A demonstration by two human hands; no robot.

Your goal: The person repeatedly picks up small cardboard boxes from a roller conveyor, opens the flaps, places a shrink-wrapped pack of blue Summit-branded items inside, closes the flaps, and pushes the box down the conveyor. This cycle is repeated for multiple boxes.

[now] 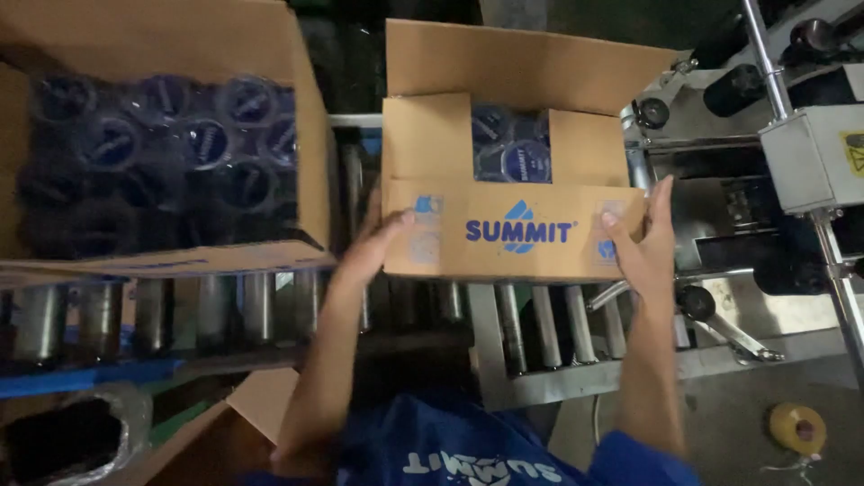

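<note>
Both hands point(382, 243) point(639, 238) grip carton's point(513, 238) near edge.

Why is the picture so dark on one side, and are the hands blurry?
In the head view, light falls mainly on the middle cardboard box; the open box of dark bottles at the left sits in deep shadow, with small glints on the wrapped caps. The left hand and right hand look slightly soft, as does the metal machine.
</note>
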